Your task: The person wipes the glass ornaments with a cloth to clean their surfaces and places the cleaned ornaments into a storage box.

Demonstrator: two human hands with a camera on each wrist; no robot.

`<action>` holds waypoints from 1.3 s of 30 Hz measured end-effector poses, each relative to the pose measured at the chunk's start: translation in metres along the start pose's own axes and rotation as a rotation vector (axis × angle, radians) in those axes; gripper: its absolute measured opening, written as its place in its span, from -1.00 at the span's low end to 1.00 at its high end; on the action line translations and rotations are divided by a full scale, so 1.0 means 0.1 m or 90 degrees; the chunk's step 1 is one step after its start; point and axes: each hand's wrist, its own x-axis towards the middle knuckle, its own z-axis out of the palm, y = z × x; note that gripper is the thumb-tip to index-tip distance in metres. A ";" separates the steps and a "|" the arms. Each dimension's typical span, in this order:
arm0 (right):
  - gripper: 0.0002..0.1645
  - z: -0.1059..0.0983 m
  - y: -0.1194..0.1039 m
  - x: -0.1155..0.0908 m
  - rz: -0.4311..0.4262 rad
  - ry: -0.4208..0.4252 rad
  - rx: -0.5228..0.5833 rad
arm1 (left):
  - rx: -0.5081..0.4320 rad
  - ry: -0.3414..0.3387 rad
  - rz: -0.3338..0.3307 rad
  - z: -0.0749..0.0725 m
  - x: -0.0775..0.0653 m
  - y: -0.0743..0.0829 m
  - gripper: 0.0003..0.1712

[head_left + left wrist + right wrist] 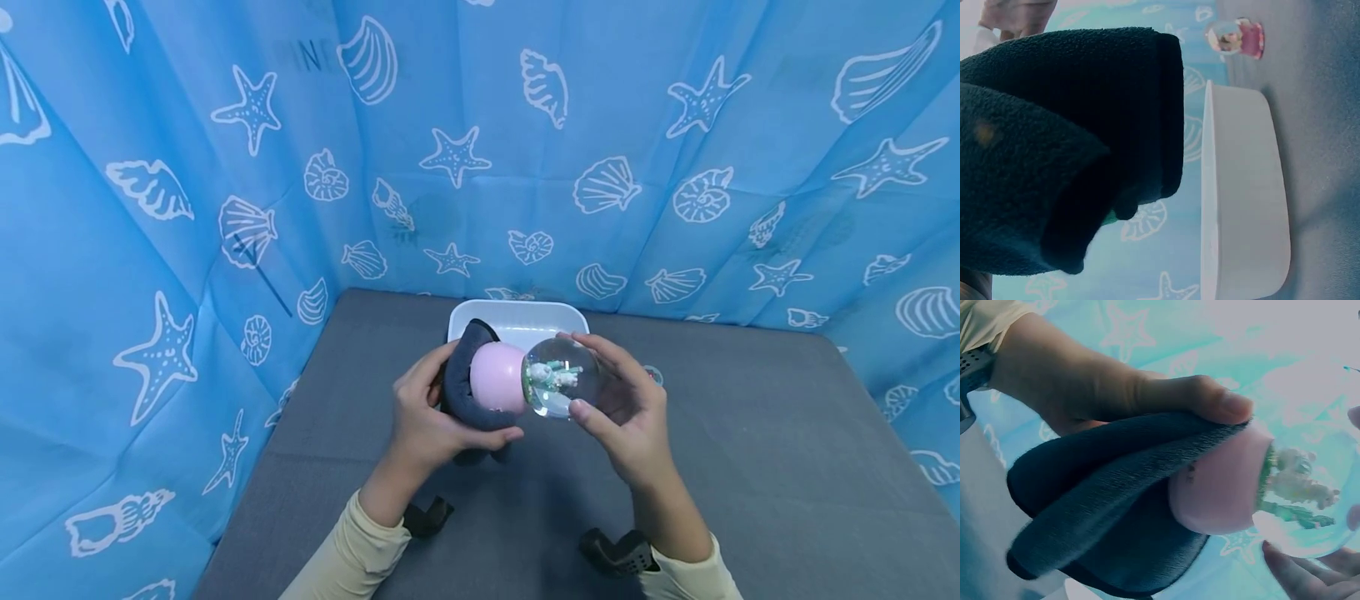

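A snow globe (498, 377) with a pink base and a clear ball is held sideways above the table, small white and green figures inside the ball. My left hand (423, 412) grips a dark blue-grey cloth (459, 387) wrapped against the pink base; its thumb lies along the cloth's near edge. The folded cloth hangs loose below in the right wrist view. On the other side, my right hand (633, 408) holds the clear ball between thumb and fingers. In the left wrist view the cloth (1066, 144) hides most of the globe.
Behind the hands, a white plastic tub (555, 312) stands at the back of the grey-covered table (750, 433). A smaller snow globe (1252, 39) with a reddish-pink base is on the table beside it. Blue curtain (480, 125) with white shells surrounds the table.
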 end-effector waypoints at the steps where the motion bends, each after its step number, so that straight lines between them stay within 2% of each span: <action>1: -0.37 -0.01 0.00 0.00 0.008 0.002 0.004 | -0.001 0.001 0.002 0.00 0.00 0.00 0.11; 12: -0.52 -0.03 -0.02 -0.02 0.121 0.016 0.041 | -0.018 0.022 0.033 0.00 0.02 -0.02 0.08; 16: -0.52 -0.04 -0.01 -0.03 0.132 0.000 0.057 | -0.017 0.019 0.040 0.00 0.03 -0.03 0.06; 27: -0.56 -0.03 -0.11 -0.02 0.175 -0.009 -0.016 | 0.002 0.014 0.041 -0.03 0.01 -0.03 0.05; 35: -0.35 0.02 -0.09 -0.02 0.165 -0.027 -0.020 | -0.023 0.019 -0.025 -0.06 -0.01 -0.04 -0.01; 39: -0.22 0.03 -0.10 -0.03 0.182 -0.049 -0.029 | -0.030 0.021 -0.038 -0.08 0.01 -0.05 -0.03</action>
